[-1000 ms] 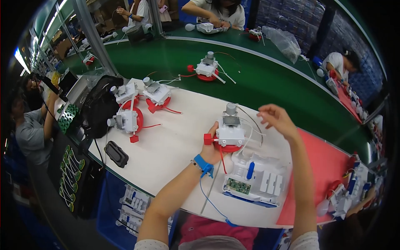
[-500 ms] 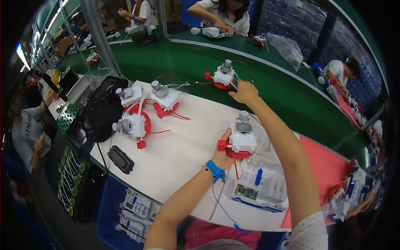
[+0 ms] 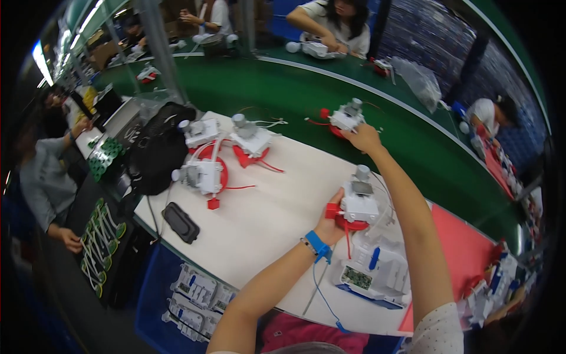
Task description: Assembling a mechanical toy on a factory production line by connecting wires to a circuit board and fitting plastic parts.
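Note:
My left hand (image 3: 330, 226) is closed round the red round base of a white plastic assembly (image 3: 359, 206), which has a grey cylinder on top, a red cube connector and loose wires. It is held just above the white bench. My right arm reaches over to the green belt, where my right hand (image 3: 367, 139) has its fingers closed at the near right edge of a similar white-and-red assembly (image 3: 346, 118). Its fingertips are partly hidden. Below the left-hand piece lies an open white housing (image 3: 377, 268) with a green circuit board and a blue part.
Several similar assemblies (image 3: 250, 141) stand at the bench's far left, beside a black bag (image 3: 159, 150). A black case (image 3: 181, 222) lies on the white bench (image 3: 265, 218). White housings fill a blue bin (image 3: 154, 295) below. A blue wrist strap's cord hangs from my left wrist. Co-workers sit around the belt.
The belt assembly has shifted slightly nearer and to the right with my right hand. The left-hand assembly stays in my grip. The whole view has swung a little.

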`<state>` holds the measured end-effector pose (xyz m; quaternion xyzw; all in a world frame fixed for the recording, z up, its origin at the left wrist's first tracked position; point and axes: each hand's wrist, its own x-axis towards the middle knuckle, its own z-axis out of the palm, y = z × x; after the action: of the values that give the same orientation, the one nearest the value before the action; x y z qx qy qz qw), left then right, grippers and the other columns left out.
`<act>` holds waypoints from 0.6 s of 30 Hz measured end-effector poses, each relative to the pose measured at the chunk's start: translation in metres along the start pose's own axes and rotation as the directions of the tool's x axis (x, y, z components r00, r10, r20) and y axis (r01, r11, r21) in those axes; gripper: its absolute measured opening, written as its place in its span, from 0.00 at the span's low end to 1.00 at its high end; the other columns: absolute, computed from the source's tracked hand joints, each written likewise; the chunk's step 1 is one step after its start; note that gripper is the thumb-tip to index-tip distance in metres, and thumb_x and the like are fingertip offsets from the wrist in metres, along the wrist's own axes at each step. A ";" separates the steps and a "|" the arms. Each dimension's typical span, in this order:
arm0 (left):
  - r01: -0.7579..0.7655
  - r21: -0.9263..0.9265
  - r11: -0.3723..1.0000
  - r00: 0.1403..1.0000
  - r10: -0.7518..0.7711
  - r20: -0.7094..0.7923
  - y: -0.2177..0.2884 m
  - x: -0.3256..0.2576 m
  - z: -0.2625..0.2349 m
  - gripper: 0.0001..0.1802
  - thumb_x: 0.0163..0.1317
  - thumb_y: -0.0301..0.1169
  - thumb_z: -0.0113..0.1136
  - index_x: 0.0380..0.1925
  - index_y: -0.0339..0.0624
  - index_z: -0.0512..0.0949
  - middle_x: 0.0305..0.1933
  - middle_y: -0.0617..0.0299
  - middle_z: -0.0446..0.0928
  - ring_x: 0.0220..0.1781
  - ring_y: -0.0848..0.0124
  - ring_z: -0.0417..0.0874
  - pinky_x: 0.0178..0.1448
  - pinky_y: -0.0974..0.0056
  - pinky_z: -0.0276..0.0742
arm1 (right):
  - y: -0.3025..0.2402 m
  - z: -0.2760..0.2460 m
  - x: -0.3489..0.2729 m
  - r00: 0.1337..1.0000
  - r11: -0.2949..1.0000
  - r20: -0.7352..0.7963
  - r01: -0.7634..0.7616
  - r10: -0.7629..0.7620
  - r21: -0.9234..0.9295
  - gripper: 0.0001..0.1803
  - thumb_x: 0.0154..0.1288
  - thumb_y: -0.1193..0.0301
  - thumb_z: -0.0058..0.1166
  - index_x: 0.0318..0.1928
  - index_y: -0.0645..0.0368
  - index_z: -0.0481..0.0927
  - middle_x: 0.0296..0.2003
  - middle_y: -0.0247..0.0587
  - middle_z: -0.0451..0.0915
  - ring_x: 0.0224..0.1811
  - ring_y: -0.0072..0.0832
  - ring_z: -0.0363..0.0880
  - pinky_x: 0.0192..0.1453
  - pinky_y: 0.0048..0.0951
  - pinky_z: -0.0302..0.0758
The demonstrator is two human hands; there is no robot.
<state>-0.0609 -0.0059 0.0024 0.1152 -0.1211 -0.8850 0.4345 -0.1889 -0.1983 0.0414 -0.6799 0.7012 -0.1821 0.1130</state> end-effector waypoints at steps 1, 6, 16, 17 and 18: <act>-0.025 0.015 1.000 1.000 0.025 -0.002 -0.004 0.004 -0.003 0.31 0.60 0.55 0.37 0.56 0.47 0.63 0.55 0.58 0.68 0.56 0.61 0.70 0.59 0.53 0.65 | 0.001 -0.004 -0.001 1.000 0.999 -0.010 0.025 -0.024 0.024 0.27 0.47 0.47 0.55 0.32 0.61 0.80 0.31 0.54 0.78 0.36 0.45 0.77 0.41 0.38 0.73; 0.011 -0.078 0.997 0.997 -0.005 0.077 -0.008 0.005 -0.002 0.24 0.60 0.51 0.44 0.51 0.49 0.68 0.48 0.64 0.73 0.49 0.68 0.75 0.52 0.58 0.71 | -0.022 -0.024 -0.016 0.993 0.984 -0.030 0.115 -0.112 0.138 0.26 0.47 0.50 0.56 0.23 0.66 0.80 0.21 0.52 0.77 0.25 0.40 0.77 0.32 0.35 0.71; -0.013 -0.008 1.000 0.994 0.014 0.111 -0.005 0.004 -0.006 0.29 0.60 0.55 0.40 0.55 0.51 0.64 0.53 0.62 0.70 0.54 0.65 0.71 0.56 0.54 0.68 | -0.107 -0.034 -0.074 0.884 0.887 0.328 0.176 -0.333 0.427 0.22 0.47 0.55 0.60 0.25 0.66 0.80 0.17 0.42 0.76 0.14 0.23 0.74 0.19 0.22 0.71; -0.013 -0.007 1.000 0.994 0.013 0.110 -0.005 0.003 -0.005 0.29 0.60 0.55 0.40 0.55 0.51 0.64 0.53 0.62 0.70 0.54 0.65 0.71 0.56 0.54 0.68 | -0.110 -0.030 -0.076 0.856 0.884 0.351 0.225 -0.381 0.410 0.22 0.47 0.55 0.61 0.24 0.66 0.80 0.16 0.42 0.76 0.14 0.23 0.75 0.19 0.21 0.72; -0.019 0.010 1.000 0.996 0.018 0.090 -0.005 0.002 -0.003 0.29 0.60 0.55 0.40 0.55 0.51 0.64 0.53 0.62 0.70 0.54 0.66 0.71 0.56 0.54 0.67 | -0.116 -0.029 -0.083 0.844 0.880 0.366 0.230 -0.393 0.415 0.21 0.46 0.56 0.61 0.21 0.65 0.79 0.14 0.41 0.75 0.14 0.23 0.73 0.19 0.23 0.70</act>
<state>-0.0652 -0.0050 -0.0021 0.0766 -0.1462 -0.8845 0.4363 -0.0902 -0.1134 0.1077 -0.7777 0.4905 -0.1638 0.3574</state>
